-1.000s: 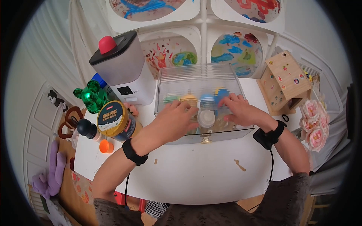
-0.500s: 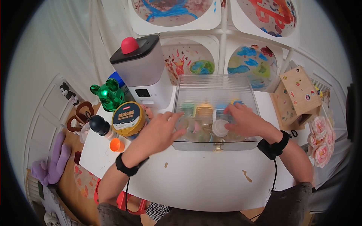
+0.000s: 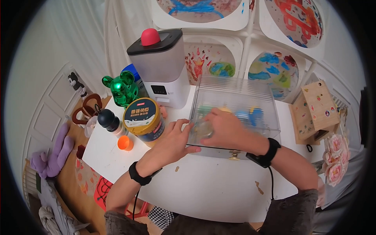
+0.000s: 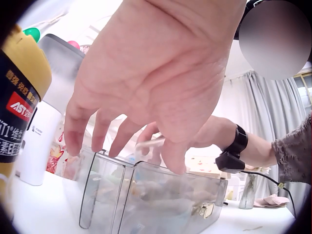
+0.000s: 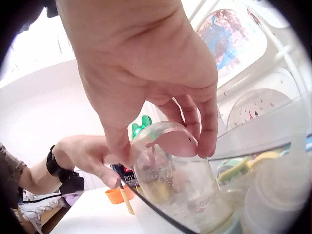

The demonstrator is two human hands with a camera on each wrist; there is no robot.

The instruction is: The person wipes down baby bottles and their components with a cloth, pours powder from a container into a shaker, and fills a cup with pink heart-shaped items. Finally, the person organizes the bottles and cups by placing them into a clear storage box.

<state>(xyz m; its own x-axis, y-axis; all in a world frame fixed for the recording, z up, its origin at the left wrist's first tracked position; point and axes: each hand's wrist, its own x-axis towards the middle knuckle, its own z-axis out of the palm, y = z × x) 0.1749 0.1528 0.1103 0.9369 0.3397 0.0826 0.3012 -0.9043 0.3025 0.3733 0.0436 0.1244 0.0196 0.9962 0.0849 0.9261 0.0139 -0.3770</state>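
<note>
A clear box (image 3: 274, 135) with a ribbed lid (image 3: 235, 88) tipped back holds several bottles, including a blue-topped one (image 3: 256, 116). At its front left, my right hand (image 3: 238, 135) reaches in. The right wrist view shows that hand (image 5: 146, 63) gripping the domed top of a clear bottle (image 5: 175, 183) between thumb and fingers. My left hand (image 3: 168, 147) is at the box's left front corner, fingers loosely bent. In the left wrist view its fingers (image 4: 97, 129) hang at the rim of the box (image 4: 161, 200); whether they touch it is unclear.
Left of the box stand a yellow tub (image 3: 144, 117), an orange cup (image 3: 125, 143), a dark-capped bottle (image 3: 108, 120), a green bear figure (image 3: 122, 89) and a white appliance (image 3: 168, 92). A wooden house (image 3: 318, 109) and pink flowers (image 3: 335, 156) are at the right.
My right hand has moved left across the box to the clear bottle and now grips it. My left hand has moved slightly to the box's left front corner. The head view has shifted.
</note>
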